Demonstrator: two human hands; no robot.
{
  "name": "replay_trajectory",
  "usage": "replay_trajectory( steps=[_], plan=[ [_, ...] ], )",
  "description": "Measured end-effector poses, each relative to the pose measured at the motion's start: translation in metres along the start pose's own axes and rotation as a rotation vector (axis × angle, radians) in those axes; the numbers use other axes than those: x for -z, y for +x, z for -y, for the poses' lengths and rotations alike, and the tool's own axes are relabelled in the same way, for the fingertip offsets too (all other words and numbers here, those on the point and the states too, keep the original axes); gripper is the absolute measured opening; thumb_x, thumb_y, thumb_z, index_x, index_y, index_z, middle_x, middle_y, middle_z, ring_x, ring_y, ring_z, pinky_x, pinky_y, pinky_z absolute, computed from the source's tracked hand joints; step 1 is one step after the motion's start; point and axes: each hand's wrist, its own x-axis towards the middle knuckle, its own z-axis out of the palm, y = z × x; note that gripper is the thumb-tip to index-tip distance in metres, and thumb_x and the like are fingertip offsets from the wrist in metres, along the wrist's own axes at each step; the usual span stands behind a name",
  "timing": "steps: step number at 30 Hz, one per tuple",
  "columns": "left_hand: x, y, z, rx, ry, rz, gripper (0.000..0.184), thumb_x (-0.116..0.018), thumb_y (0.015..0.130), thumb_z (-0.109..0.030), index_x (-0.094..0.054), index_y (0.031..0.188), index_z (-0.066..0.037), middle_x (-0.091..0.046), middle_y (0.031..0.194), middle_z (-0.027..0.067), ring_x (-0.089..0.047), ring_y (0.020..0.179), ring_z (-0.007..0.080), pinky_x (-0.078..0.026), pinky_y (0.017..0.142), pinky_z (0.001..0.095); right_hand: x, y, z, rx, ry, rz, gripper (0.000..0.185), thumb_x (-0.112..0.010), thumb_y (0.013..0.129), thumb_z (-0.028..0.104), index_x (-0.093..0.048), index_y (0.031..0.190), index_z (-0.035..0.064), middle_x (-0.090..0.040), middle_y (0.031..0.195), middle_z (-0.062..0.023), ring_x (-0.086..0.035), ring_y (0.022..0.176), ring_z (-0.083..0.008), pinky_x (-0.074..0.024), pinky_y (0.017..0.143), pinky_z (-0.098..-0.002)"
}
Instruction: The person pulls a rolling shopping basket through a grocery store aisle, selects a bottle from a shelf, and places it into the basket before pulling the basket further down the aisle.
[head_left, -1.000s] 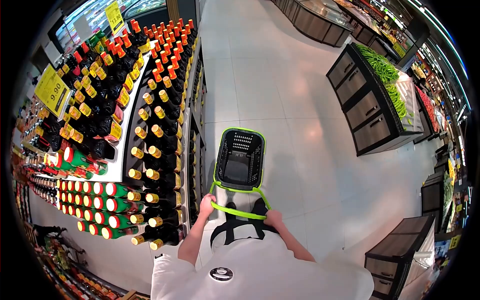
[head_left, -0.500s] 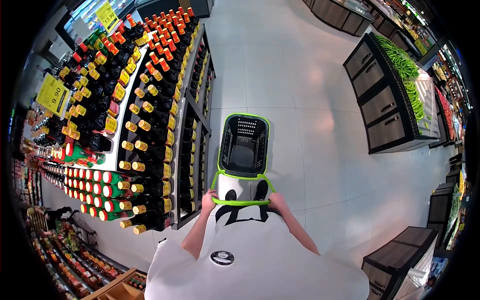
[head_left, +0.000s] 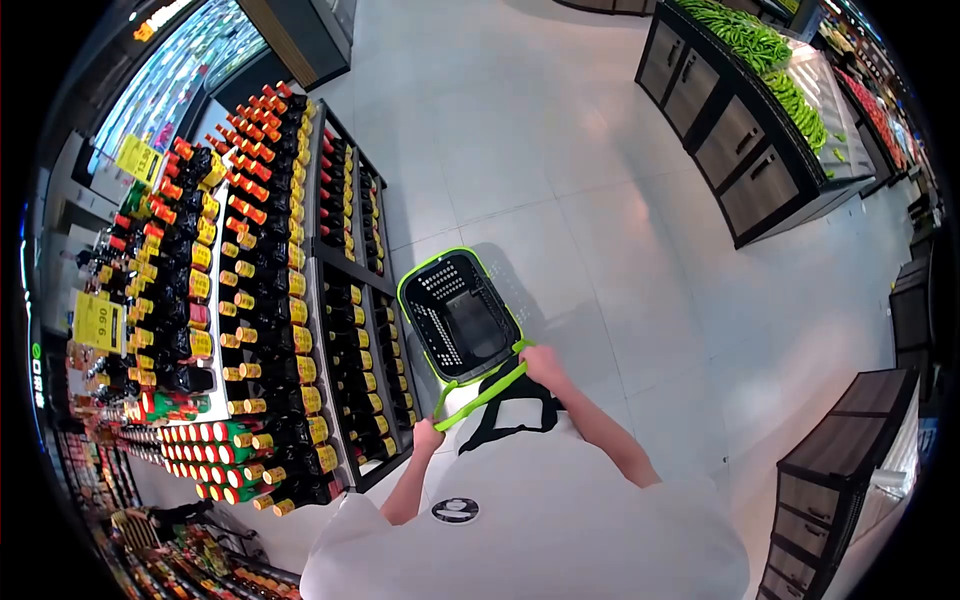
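Observation:
A black shopping basket [head_left: 462,310] with a bright green rim stands on the floor ahead of my body, turned at a slant. Its inside shows only the dark perforated walls and bottom. From its near end a green handle [head_left: 480,402] reaches back toward me. My left hand [head_left: 428,436] is closed around the handle's left end, close to the bottle shelves. At the right end, higher up, my right hand [head_left: 541,364] is wrapped around the handle near the basket's near right corner.
Shelves of dark bottles [head_left: 300,310] with yellow labels rise close on the left, with yellow price signs [head_left: 98,322]. A wooden cabinet [head_left: 735,130] bearing green peppers [head_left: 790,100] stands at the upper right. Another dark cabinet [head_left: 850,440] is at the lower right. Pale tiled floor [head_left: 600,250] runs between.
The basket has swung from straight ahead to a slant, its far end pointing left. The handle has tilted, right hand up and left hand down. The bottle shelves and pepper cabinet have shifted in view.

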Motion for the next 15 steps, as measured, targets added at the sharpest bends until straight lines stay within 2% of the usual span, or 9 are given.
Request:
replay_trajectory(
  steps=[3, 5, 9, 10, 12, 15],
  plan=[
    [0.000, 0.008, -0.009, -0.013, 0.063, 0.077, 0.024, -0.062, 0.061, -0.014, -0.061, 0.082, -0.002, -0.060, 0.076, 0.0201, -0.058, 0.075, 0.0342, -0.048, 0.069, 0.0405, 0.005, 0.012, -0.005, 0.104, 0.039, -0.116, 0.010, -0.051, 0.067, 0.011, -0.061, 0.068, 0.0091, -0.056, 0.064, -0.0120, -0.056, 0.063, -0.0306, -0.0441, 0.057, -0.0397],
    [-0.001, 0.013, -0.019, -0.016, 0.090, 0.109, 0.024, -0.063, 0.063, -0.017, -0.062, 0.081, -0.001, -0.060, 0.075, 0.0209, -0.059, 0.074, 0.0344, -0.048, 0.069, 0.0405, -0.002, 0.022, -0.014, 0.224, 0.272, -0.402, 0.010, -0.049, 0.066, 0.012, -0.056, 0.061, 0.0071, -0.054, 0.061, -0.0119, -0.054, 0.060, -0.0306, -0.0422, 0.054, -0.0390],
    [-0.003, 0.016, -0.043, 0.026, 0.081, 0.226, 0.027, -0.065, 0.065, -0.023, -0.063, 0.081, -0.001, -0.059, 0.074, 0.0218, -0.059, 0.073, 0.0345, -0.048, 0.069, 0.0403, 0.009, 0.043, -0.024, 0.234, 0.362, -0.409, 0.007, -0.050, 0.065, 0.008, -0.054, 0.060, 0.0057, -0.051, 0.062, -0.0126, -0.053, 0.062, -0.0310, -0.0421, 0.055, -0.0387],
    [-0.003, 0.016, -0.053, 0.035, 0.098, 0.219, 0.027, -0.065, 0.065, -0.023, -0.064, 0.081, -0.002, -0.059, 0.074, 0.0216, -0.059, 0.073, 0.0342, -0.048, 0.069, 0.0401, 0.014, 0.051, -0.029, 0.238, 0.361, -0.396, 0.007, -0.050, 0.065, 0.008, -0.054, 0.060, 0.0057, -0.051, 0.062, -0.0126, -0.053, 0.062, -0.0310, -0.0421, 0.055, -0.0387],
    [0.007, 0.015, -0.091, 0.085, 0.109, 0.220, 0.027, -0.064, 0.066, -0.025, -0.064, 0.081, -0.003, -0.059, 0.075, 0.0213, -0.059, 0.073, 0.0336, -0.048, 0.070, 0.0398, 0.025, 0.078, -0.048, 0.234, 0.286, -0.177, 0.006, -0.053, 0.063, 0.004, -0.056, 0.067, 0.0061, -0.055, 0.073, -0.0126, -0.055, 0.071, -0.0310, -0.0443, 0.062, -0.0379],
    [-0.009, 0.034, -0.108, 0.215, 0.076, 0.289, 0.032, -0.062, 0.066, -0.026, -0.062, 0.082, 0.002, -0.059, 0.079, 0.0233, -0.058, 0.078, 0.0352, -0.047, 0.072, 0.0406, 0.038, 0.119, -0.064, 0.244, 0.210, -0.004, 0.011, -0.054, 0.062, 0.004, -0.057, 0.072, 0.0067, -0.054, 0.075, -0.0125, -0.055, 0.073, -0.0316, -0.0443, 0.066, -0.0399]
  ],
)
